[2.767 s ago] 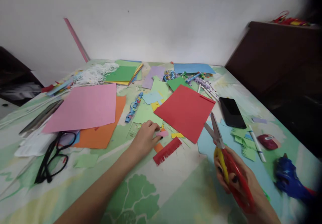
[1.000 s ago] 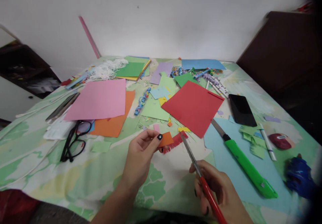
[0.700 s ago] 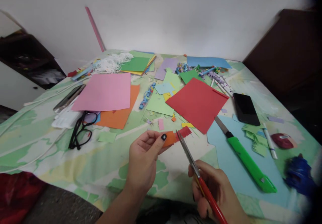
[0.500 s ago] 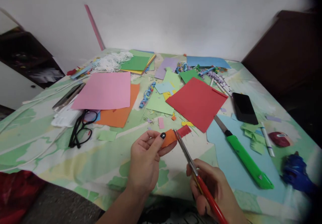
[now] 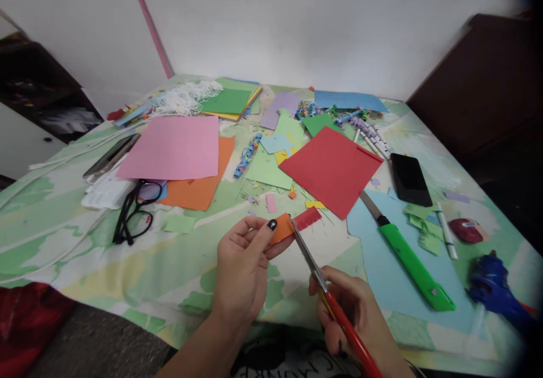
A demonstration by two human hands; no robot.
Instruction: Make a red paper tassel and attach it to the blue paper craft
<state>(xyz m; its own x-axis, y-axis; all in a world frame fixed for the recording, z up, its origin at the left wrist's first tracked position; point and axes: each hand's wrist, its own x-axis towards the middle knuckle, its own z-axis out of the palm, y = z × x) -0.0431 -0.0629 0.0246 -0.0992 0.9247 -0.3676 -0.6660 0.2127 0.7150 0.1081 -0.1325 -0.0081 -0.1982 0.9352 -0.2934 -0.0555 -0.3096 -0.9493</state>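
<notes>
My left hand [image 5: 244, 265] pinches a small orange paper piece [image 5: 280, 228] between thumb and fingers, above the near part of the table. Wrapped around red-handled scissors [image 5: 335, 304], my right hand [image 5: 356, 316] holds them with the blades pointing up and left. The blade tips meet the right edge of the orange paper, and the blades look nearly closed. Just beyond the tips lies a red fringed paper strip [image 5: 307, 218] on the table. Close by are a small pink paper scrap [image 5: 270, 202] and a yellow scrap [image 5: 314, 204].
A green-handled cutter knife [image 5: 416, 265] lies on light blue paper [image 5: 382, 287] to the right, near a black phone [image 5: 410, 179] and a blue glue gun [image 5: 490, 282]. Red paper [image 5: 333, 171] lies ahead. Pink paper [image 5: 173, 149] and black glasses [image 5: 138, 214] are on the left.
The scissor blades have closed further at the orange paper's edge. Both hands have shifted slightly left, and the whole view has moved a little.
</notes>
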